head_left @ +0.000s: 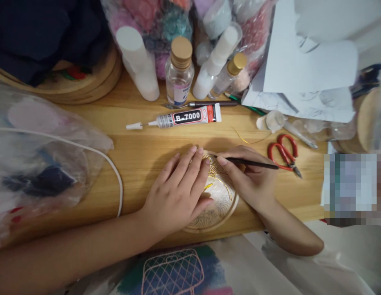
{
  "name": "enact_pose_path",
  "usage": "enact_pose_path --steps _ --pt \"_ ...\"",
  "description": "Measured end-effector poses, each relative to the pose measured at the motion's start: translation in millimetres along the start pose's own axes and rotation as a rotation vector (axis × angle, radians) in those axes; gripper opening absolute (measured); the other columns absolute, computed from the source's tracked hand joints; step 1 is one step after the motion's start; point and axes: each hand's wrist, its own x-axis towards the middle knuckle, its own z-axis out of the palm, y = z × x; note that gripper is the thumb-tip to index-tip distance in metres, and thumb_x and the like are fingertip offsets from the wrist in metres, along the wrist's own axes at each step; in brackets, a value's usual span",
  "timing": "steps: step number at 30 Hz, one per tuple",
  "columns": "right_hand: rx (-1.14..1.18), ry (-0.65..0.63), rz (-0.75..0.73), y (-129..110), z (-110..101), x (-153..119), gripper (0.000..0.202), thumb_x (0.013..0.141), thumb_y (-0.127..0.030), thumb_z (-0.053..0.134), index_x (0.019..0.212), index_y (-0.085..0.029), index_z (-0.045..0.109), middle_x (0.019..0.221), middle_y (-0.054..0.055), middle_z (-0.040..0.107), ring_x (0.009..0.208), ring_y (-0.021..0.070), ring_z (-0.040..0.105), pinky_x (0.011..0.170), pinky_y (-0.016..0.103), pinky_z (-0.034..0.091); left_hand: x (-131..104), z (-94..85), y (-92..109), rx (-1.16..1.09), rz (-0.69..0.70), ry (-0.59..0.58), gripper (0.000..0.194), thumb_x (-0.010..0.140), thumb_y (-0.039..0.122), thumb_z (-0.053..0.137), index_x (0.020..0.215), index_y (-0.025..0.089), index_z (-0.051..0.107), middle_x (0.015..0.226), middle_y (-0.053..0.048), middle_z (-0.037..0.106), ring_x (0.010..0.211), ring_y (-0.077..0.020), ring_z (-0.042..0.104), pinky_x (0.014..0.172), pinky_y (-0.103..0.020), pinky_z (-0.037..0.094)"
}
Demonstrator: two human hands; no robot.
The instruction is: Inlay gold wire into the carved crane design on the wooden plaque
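While patterned cloth (173, 272) with a pink cross-hatched outline spreads below the table edge nearest you, the round hoop (235, 207) lies on the wooden table (138, 155) just in from that edge, partly beneath your hands. Your left hand (176, 190) is laid palm down over the hoop's left side, fingers extended, with no visible grip on anything. Your right hand (255, 178) pinches a dark slim tool (252, 161) between thumb and fingers, its tip near the gold threadwork (213, 168) toward the hoop's far side; you cannot tell whether they touch. To the right of that hand, red-handled cutters (293, 164) rest on the wood, and a loose gold strand (241, 137) curls just beyond it. Farther off lies a B-7000 tube (190, 117), its white nozzle pointing left. Behind it stand four bottles (181, 78), backed by clear bags (141, 14) of colourful contents.
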Motion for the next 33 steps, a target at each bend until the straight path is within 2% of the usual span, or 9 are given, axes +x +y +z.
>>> enact_pose_path --steps 10,15,21,24,27,33 --pt "0.05 -0.011 -0.035 1.2 0.3 1.0 0.006 0.081 -0.016 0.071 0.084 -0.02 0.072 0.079 0.0 0.073 0.071 0.0122 0.067 0.063 0.024 0.054 0.1 -1.3 -0.5 -0.03 0.017 -0.015 0.047 0.094 0.044 0.046 0.127 0.012 0.057 0.139 -0.025 0.052 0.131 -0.0367 0.048 0.101 -0.049 0.043" --pt "0.074 0.004 -0.013 2.2 0.1 1.9 0.004 0.081 -0.017 0.072 0.084 -0.02 0.072 0.078 0.0 0.074 0.069 0.0125 0.068 0.061 0.024 0.055 0.2 -1.5 -0.4 -0.049 0.015 -0.011 0.046 0.094 0.043 0.048 0.127 0.012 0.058 0.139 -0.026 0.051 0.132 -0.0378 0.047 0.102 -0.051 0.043" --pt "0.251 0.054 0.052 2.0 -1.2 4.1 0.006 0.081 -0.02 0.072 0.083 -0.025 0.072 0.081 -0.002 0.074 0.071 0.0132 0.071 0.063 0.024 0.059 0.7 -2.1 -0.9 -0.056 0.02 -0.012 0.043 0.094 0.042 0.048 0.125 0.015 0.059 0.139 -0.027 0.05 0.131 -0.0395 0.048 0.099 -0.053 0.044" --pt "0.252 0.073 0.007 2.8 -1.3 2.0 0.009 0.085 -0.021 0.069 0.091 -0.027 0.072 0.088 -0.001 0.074 0.079 0.0151 0.072 0.071 0.028 0.061 0.2 -2.2 -1.0 -0.046 0.019 -0.014 0.044 0.094 0.041 0.048 0.126 0.014 0.058 0.139 -0.027 0.051 0.131 -0.0395 0.048 0.099 -0.053 0.044" --pt "0.185 0.041 -0.075 3.2 -1.0 -0.8 0.016 0.089 -0.021 0.063 0.102 -0.027 0.07 0.095 0.0 0.074 0.083 0.0146 0.072 0.074 0.028 0.061 -0.1 -2.3 -1.1 -0.033 0.027 -0.01 0.047 0.093 0.042 0.049 0.128 0.011 0.057 0.138 -0.027 0.051 0.131 -0.0394 0.048 0.1 -0.053 0.044" --pt "0.006 -0.018 -0.251 0.0 -0.5 -0.4 0.016 0.091 -0.018 0.059 0.103 -0.024 0.068 0.091 0.0 0.075 0.084 0.0131 0.071 0.077 0.026 0.058 0.8 -1.9 -0.6 -0.005 0.02 0.003 0.053 0.094 0.043 0.046 0.129 0.004 0.054 0.137 -0.026 0.053 0.13 -0.0373 0.048 0.102 -0.05 0.042"
